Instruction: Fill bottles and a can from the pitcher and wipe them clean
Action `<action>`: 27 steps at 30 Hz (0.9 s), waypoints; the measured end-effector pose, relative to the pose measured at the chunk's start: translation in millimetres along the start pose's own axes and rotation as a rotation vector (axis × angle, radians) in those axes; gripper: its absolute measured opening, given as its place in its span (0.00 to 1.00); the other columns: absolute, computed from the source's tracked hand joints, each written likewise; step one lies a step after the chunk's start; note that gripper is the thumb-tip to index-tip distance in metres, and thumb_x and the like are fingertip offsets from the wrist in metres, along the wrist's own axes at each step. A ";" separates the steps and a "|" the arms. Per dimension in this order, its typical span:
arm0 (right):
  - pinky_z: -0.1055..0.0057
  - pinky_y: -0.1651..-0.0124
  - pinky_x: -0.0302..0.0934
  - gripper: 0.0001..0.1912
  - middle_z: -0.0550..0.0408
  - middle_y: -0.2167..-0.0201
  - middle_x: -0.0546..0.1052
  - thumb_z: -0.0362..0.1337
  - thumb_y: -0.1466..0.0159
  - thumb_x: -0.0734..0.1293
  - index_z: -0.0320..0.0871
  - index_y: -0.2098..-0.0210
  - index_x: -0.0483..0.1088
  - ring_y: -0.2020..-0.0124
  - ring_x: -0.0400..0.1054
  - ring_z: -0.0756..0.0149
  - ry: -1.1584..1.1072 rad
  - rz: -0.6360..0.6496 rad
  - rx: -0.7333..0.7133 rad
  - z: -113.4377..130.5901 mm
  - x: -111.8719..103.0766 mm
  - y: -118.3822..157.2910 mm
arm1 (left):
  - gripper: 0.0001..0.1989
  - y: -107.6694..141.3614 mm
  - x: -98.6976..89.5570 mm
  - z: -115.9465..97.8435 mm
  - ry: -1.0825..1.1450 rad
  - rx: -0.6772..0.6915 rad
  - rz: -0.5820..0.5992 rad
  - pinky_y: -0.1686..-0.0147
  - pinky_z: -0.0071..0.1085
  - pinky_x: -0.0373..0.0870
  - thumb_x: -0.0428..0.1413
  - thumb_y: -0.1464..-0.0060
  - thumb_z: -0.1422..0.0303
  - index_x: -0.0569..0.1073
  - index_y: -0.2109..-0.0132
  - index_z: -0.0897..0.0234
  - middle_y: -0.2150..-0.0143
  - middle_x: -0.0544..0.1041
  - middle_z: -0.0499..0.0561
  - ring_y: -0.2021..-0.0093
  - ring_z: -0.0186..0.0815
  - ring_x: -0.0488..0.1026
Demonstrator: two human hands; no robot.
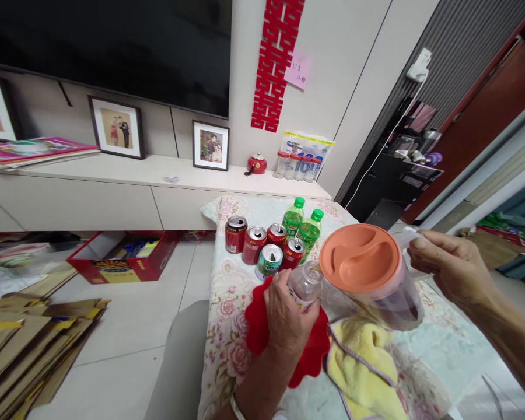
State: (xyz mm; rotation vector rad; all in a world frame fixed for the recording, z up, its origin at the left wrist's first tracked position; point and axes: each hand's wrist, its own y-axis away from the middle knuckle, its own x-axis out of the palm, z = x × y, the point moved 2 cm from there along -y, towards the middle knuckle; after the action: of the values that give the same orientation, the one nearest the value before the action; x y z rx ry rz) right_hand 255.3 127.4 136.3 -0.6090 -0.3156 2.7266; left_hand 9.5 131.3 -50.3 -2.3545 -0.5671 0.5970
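Note:
My left hand (289,315) is wrapped round a clear plastic bottle (308,281) with no cap on its mouth, above a red scalloped mat (257,321). In my right hand (452,265) is the handle of a clear pitcher (398,303) with an orange lid (359,258). The pitcher is tilted toward the bottle, its spout side close to the bottle's mouth. Some dark liquid shows low in the pitcher; whether any flows out I cannot tell. Under the pitcher lies a yellow cloth (367,367) with a purple edge.
Several opened cans (254,245) and two green-capped bottles (310,233) stand behind the mat on the flowered tablecloth (227,291). Beyond is a white cabinet (179,181) with picture frames and red-lidded jars (294,168). Flattened cardboard (39,344) and a red box (122,268) lie left.

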 end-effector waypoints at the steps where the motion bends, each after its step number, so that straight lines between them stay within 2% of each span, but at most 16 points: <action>1: 0.74 0.74 0.42 0.32 0.61 0.81 0.57 0.61 0.49 0.80 0.41 0.81 0.66 0.78 0.48 0.74 0.000 0.000 -0.001 -0.5 -0.4 -0.2 | 0.41 0.0 0.0 0.1 -0.001 0.002 -0.003 0.55 0.54 0.78 0.68 0.59 0.73 0.61 0.39 0.64 0.49 0.79 0.64 0.50 0.58 0.80; 27: 0.74 0.75 0.41 0.34 0.62 0.80 0.54 0.63 0.49 0.79 0.41 0.81 0.64 0.78 0.47 0.74 0.036 0.002 -0.012 2.6 2.1 -0.9 | 0.41 -1.1 -2.6 -1.4 -0.018 -0.013 0.018 0.55 0.52 0.78 0.68 0.59 0.74 0.60 0.39 0.62 0.49 0.79 0.63 0.50 0.57 0.80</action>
State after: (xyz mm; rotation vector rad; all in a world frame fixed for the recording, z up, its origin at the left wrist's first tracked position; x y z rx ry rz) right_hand 252.6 128.6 138.2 -0.6607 -0.3237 2.7144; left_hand 7.9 130.1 -47.9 -2.3711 -0.5603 0.6245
